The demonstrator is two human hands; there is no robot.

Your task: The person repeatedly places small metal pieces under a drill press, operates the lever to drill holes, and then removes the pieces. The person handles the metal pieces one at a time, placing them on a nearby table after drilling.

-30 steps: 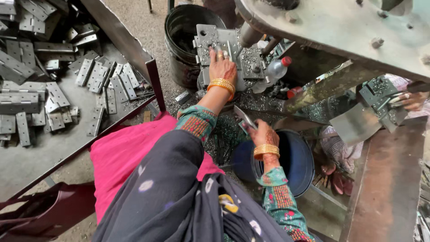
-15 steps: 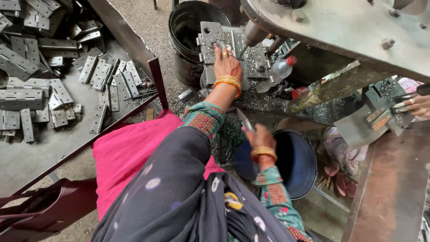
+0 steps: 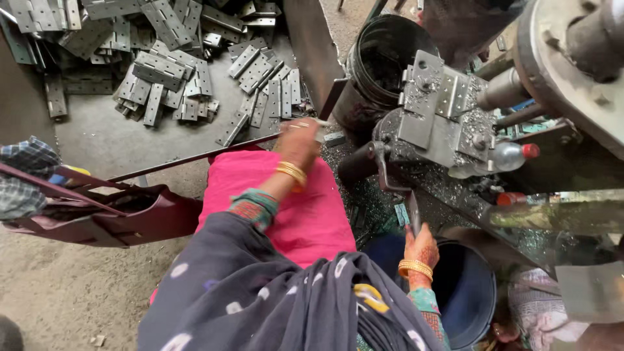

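My left hand [image 3: 298,141] is blurred, stretched out over the pink cloth [image 3: 305,208] on my lap, at the near edge of the metal tray [image 3: 110,146]. A pale sliver shows at its fingertips; whether it holds something I cannot tell. My right hand [image 3: 421,249] grips the lower end of a dark metal lever [image 3: 412,211] that runs up to the machine's grey jig block [image 3: 442,110]. Both wrists wear gold bangles. A heap of grey metal hinge plates [image 3: 162,71] lies on the tray, beyond my left hand.
A black bucket [image 3: 383,62] stands behind the jig and a blue bucket [image 3: 471,299] sits under my right hand. A red-capped plastic bottle [image 3: 510,156] lies by the jig. A maroon bag [image 3: 136,218] rests on the floor at left. Metal shavings cover the machine bed.
My left hand has left the jig block and swung left and down to the tray's edge. The view has shifted left. My right hand stays on the lever.
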